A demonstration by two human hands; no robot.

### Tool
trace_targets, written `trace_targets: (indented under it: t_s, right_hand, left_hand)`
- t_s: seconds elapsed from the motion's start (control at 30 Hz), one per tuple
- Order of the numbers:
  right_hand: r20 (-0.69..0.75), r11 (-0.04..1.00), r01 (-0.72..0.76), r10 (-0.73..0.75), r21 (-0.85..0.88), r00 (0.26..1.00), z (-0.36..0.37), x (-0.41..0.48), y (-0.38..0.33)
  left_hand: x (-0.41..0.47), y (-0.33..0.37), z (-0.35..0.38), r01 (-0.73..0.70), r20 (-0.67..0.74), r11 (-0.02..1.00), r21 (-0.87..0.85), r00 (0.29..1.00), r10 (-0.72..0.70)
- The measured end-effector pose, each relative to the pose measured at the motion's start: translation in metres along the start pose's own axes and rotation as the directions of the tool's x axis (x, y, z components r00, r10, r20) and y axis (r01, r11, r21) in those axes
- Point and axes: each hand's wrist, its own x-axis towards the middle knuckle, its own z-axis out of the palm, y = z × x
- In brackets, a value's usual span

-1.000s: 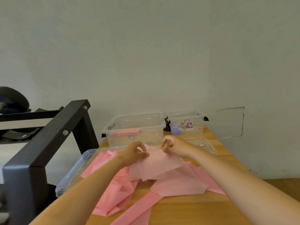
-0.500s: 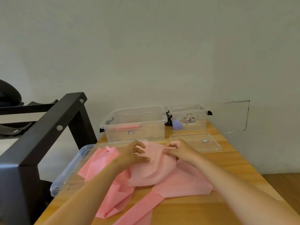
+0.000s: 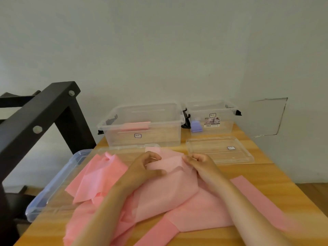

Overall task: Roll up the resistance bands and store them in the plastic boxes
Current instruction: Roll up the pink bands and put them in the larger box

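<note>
We are bringing our hands closer than a second ago — the left hand (image 3: 143, 168) and right hand (image 3: 201, 164) are each pinching, fingers (image 3: 153, 155) curled, the far edge of the pink resistance band (image 3: 168, 192), apparently mid-fold, sprawling across the counter (image 3: 266, 172).

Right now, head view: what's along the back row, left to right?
Black metal frame → large clear plastic box holding a pink band → small clear plastic box holding a purple roll → rectangular wall cut-out.
</note>
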Motion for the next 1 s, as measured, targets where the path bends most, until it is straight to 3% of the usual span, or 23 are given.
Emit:
trace_targets:
  t_s: [0.13,0.3,0.47,0.63,1.0]
  right_hand:
    - [-0.012,1.000,-0.005,0.005,-0.011,1.000,-0.003,0.003,0.008]
    - [-0.036,0.998,-0.043,0.045,0.050,0.998,-0.008,0.008,0.015]
    - [0.029,0.991,-0.105,0.103,0.087,0.994,-0.008,0.007,0.021]
    - [0.002,0.990,-0.076,0.076,0.116,0.997,-0.010,0.005,0.024]
    - [-0.002,0.997,-0.071,0.072,0.037,0.997,-0.007,0.009,0.025]
  left_hand:
    - [0.002,-0.014,0.001,-0.052,-0.064,0.984,-0.171,0.997,0.041]
    - [0.000,-0.014,0.006,-0.002,-0.079,0.930,-0.367,0.996,-0.029]
    - [-0.001,-0.018,0.007,-0.021,-0.116,0.927,-0.374,0.993,-0.025]
    - [-0.002,-0.021,0.005,-0.029,-0.103,0.937,-0.348,0.995,-0.007]
    - [-0.002,-0.022,0.006,-0.010,-0.139,0.937,-0.349,0.989,-0.042]
